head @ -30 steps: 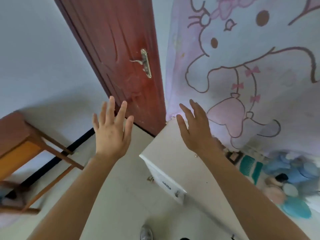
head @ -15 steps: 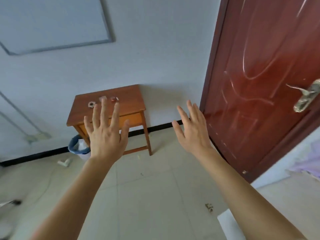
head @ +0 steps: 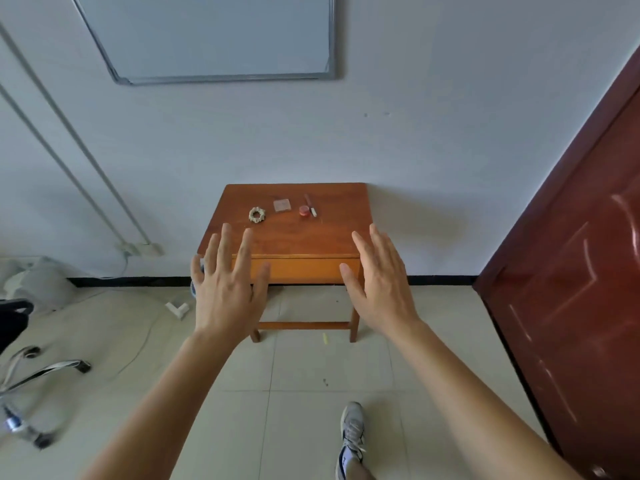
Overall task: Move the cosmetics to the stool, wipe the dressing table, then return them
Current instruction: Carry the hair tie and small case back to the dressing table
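Cosmetics on wooden stool toward 12 o'clock, pale scrunchie at 10 o'clock, pink square compact, red pot, slim pencil at 1 o'clock, left hand and right hand empty, fingers spread, hovering at stool's front edge

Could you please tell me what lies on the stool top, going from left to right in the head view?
Pale beaded ring → pink square piece → small red jar; a slim stick lies close beside the jar.
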`<state>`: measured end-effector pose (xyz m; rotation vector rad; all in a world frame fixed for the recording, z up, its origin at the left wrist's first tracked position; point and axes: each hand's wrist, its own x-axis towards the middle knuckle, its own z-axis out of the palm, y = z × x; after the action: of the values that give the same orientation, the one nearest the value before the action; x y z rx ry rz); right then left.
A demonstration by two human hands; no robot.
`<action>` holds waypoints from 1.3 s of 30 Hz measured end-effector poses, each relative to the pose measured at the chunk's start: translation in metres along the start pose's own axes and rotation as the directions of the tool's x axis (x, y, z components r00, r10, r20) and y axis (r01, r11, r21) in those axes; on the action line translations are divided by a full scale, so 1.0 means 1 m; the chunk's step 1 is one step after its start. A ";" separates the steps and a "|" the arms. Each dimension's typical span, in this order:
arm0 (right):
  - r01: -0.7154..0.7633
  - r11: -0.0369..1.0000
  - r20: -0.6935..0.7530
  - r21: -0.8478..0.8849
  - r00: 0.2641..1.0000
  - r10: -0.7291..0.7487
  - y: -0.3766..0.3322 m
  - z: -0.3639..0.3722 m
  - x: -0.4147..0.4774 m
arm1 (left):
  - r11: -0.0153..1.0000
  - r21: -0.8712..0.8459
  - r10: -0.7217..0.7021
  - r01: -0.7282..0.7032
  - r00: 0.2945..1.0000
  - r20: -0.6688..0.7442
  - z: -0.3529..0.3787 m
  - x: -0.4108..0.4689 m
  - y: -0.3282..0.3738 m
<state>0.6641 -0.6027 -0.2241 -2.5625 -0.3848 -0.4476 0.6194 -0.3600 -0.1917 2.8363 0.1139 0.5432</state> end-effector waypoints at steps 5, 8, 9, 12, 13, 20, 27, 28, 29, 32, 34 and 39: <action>0.012 1.000 0.116 -0.017 0.993 -0.010 0.042 0.052 0.105 | 0.994 0.104 0.007 -0.023 0.989 0.150 0.059 0.107 -0.012; 0.016 1.000 0.192 -0.014 0.981 -0.013 0.055 0.073 0.171 | 0.989 0.144 0.001 -0.033 0.975 0.220 0.084 0.165 -0.025; 0.020 1.000 0.207 -0.015 0.978 -0.017 0.057 0.079 0.193 | 0.988 0.152 -0.001 -0.032 0.976 0.218 0.089 0.182 -0.030; 0.035 0.999 0.244 -0.020 0.969 -0.029 0.058 0.098 0.248 | 0.989 0.149 -0.009 -0.021 0.980 0.201 0.101 0.222 -0.042; 0.046 0.999 0.255 -0.021 0.966 -0.039 0.057 0.106 0.266 | 0.990 0.143 -0.027 -0.001 0.981 0.194 0.104 0.235 -0.049; 0.065 0.998 0.330 -0.023 0.942 -0.054 0.039 0.180 0.361 | 0.994 0.101 -0.065 0.043 0.971 0.231 0.146 0.321 -0.118; -0.006 0.993 0.427 -0.117 0.903 0.056 0.026 0.257 0.425 | 0.997 0.069 -0.003 -0.026 0.921 0.391 0.187 0.404 -0.189; -0.017 0.991 0.435 -0.135 0.897 0.075 0.025 0.267 0.434 | 0.997 0.063 0.014 -0.044 0.910 0.414 0.193 0.414 -0.200; -0.032 0.989 0.441 -0.147 0.893 0.094 0.025 0.276 0.442 | 0.997 0.056 0.026 -0.056 0.902 0.430 0.200 0.423 -0.209; -0.093 0.984 0.447 -0.152 0.882 0.152 0.027 0.299 0.459 | 0.997 0.046 0.037 -0.068 0.873 0.487 0.224 0.445 -0.229; -0.111 0.981 0.464 -0.158 0.869 0.173 0.032 0.316 0.465 | 0.996 0.042 0.041 -0.074 0.854 0.519 0.245 0.453 -0.234; -0.087 0.984 0.539 -0.153 0.828 0.157 0.053 0.362 0.468 | 0.999 0.027 0.010 -0.031 0.817 0.577 0.302 0.448 -0.233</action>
<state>1.1933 -0.3709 -0.3638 -2.7831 -0.3934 0.3458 1.1403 -0.1494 -0.3651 2.8965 -0.0230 -0.3410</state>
